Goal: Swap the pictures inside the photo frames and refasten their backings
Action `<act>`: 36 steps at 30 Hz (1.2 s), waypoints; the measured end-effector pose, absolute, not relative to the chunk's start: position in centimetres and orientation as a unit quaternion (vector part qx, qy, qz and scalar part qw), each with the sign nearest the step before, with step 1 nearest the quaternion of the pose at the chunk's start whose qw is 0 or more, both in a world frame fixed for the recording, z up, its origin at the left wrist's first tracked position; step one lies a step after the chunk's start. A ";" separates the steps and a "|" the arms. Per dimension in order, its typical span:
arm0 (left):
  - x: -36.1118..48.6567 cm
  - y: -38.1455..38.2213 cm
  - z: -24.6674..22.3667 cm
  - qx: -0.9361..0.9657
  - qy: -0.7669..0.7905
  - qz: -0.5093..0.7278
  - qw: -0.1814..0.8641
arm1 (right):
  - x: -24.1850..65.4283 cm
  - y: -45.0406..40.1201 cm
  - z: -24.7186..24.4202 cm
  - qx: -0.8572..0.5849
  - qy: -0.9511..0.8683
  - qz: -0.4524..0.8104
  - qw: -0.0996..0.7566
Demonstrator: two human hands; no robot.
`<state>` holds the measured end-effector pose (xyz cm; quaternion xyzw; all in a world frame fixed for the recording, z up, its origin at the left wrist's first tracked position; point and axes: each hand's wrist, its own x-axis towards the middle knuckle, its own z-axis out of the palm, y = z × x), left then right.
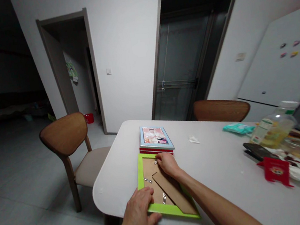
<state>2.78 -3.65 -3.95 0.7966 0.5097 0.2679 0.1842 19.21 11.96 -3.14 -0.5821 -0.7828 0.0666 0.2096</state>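
A lime-green photo frame (140,173) lies face down on the near part of the table. Its tan backing board (148,167) carries a slanting brown stand (170,190). Small metal clips (164,199) sit along the board's edges. My left hand (139,209) grips the frame's near left corner, thumb along the bottom rim and fingers over the left side. At the far rim, my right hand (169,165) has its fingers bent and pinched at another metal clip (155,161), partly hiding it. Just beyond is a light-blue photo frame (141,138) holding a picture, stacked on red-edged ones.
The white table (216,166) has a crumpled tissue (194,139) and a teal packet (238,128). A bottle of yellowish liquid (275,128), a dark phone-like object (258,151), a red card-like item (277,171) and plastic bags crowd the right. Wooden chairs (67,133) stand left and behind.
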 end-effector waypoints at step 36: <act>6.5 -3.9 -3.2 0.797 0.540 0.204 0.181 | 24.9 8.2 -1.7 -0.566 -0.714 0.214 0.352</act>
